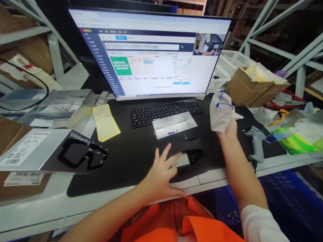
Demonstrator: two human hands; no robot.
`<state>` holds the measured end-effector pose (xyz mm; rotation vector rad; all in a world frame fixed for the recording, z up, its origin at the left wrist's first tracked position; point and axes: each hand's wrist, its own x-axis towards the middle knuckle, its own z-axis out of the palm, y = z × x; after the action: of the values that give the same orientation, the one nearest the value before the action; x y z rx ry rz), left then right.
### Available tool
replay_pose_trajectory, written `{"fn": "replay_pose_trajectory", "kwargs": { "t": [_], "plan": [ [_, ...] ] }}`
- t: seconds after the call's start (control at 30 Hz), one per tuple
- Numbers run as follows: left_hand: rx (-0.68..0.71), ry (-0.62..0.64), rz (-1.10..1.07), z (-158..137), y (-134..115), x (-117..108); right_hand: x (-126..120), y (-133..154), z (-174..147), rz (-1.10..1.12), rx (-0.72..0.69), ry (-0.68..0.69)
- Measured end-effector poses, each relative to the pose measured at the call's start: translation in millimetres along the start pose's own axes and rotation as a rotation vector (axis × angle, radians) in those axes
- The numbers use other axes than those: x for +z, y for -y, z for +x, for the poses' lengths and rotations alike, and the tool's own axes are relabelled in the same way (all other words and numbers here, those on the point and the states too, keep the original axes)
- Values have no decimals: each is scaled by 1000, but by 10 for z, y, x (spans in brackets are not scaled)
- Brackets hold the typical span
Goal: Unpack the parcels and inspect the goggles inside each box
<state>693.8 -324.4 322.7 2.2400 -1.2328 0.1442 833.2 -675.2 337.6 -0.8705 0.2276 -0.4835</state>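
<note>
My right hand (229, 128), fingers mostly hidden, grips a light grey drawstring pouch (220, 112) with a blue cord. It is raised at the right of the black desk mat (118, 168). My left hand (163, 173) lies with fingers spread at the mat's front edge. Beside its fingertips is a black item with a pale rectangular part (182, 160); what it is I cannot make out. Just beyond stands a small open box (174, 125), white or silvery inside, with a small bluish mark or piece in it.
Behind are a keyboard (166, 112) and a lit monitor (156, 70). On the left lie a yellow label sheet (106, 123) and a grey package with printed glasses (83, 153). To the right are a barcode scanner (256, 143), a cardboard box (248, 87) and a green packet (297, 141).
</note>
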Motion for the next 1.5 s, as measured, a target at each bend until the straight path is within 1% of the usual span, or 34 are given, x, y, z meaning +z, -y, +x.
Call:
{"fn": "replay_pose_trajectory", "kwargs": {
  "t": [0.03,0.07,0.13,0.23,0.3,0.37,0.43,0.47,0.53,0.6,0.67,0.7,0.77,0.87,1.0,1.07,1.1,1.17,1.23,1.33,1.43,1.5],
  "plan": [
    [10,-4,18,7,8,-4,-16,-42,37,37,20,-34],
    [29,-34,20,12,19,-12,-32,-66,70,74,39,-70],
    [83,-142,-37,17,44,-64,-67,-66,124,144,49,-139],
    [135,-288,-175,51,67,-295,-113,-17,163,214,24,-212],
    [90,-376,-177,140,92,-534,-126,-3,167,233,5,-233],
    [11,-470,-95,302,167,-773,-114,-18,157,242,2,-236],
    [-55,-519,1,516,307,-949,-82,-51,136,248,7,-230],
    [-75,-513,36,626,397,-1006,-64,-68,122,249,7,-228],
    [-99,-439,76,817,581,-1070,-29,-97,92,248,-1,-222],
    [-106,-315,97,945,723,-1100,-6,-114,66,245,-14,-214],
    [-102,-172,124,1006,792,-1128,6,-123,48,243,-25,-198],
    [-102,-111,137,1021,800,-1144,9,-126,41,243,-30,-189],
    [-122,-30,153,1039,783,-1175,17,-135,26,240,-35,-169],
    [-205,19,168,1090,732,-1181,46,-157,-14,238,-26,-134],
    [-349,121,211,1224,685,-1091,100,-189,-94,235,12,-77],
    [-377,181,247,1280,670,-1026,117,-202,-127,233,28,-61],
    [-369,204,268,1295,665,-994,120,-208,-137,232,34,-56],
    [-326,231,313,1293,660,-930,122,-221,-149,227,44,-48],
    [-282,223,356,1250,666,-863,123,-235,-155,219,54,-41],
    [-258,144,397,1157,690,-754,132,-260,-169,202,58,-34],
    [-239,67,377,1093,700,-660,144,-294,-193,184,60,-27],
    [-239,39,360,1084,690,-629,144,-321,-203,175,65,-30]
  ]
}}
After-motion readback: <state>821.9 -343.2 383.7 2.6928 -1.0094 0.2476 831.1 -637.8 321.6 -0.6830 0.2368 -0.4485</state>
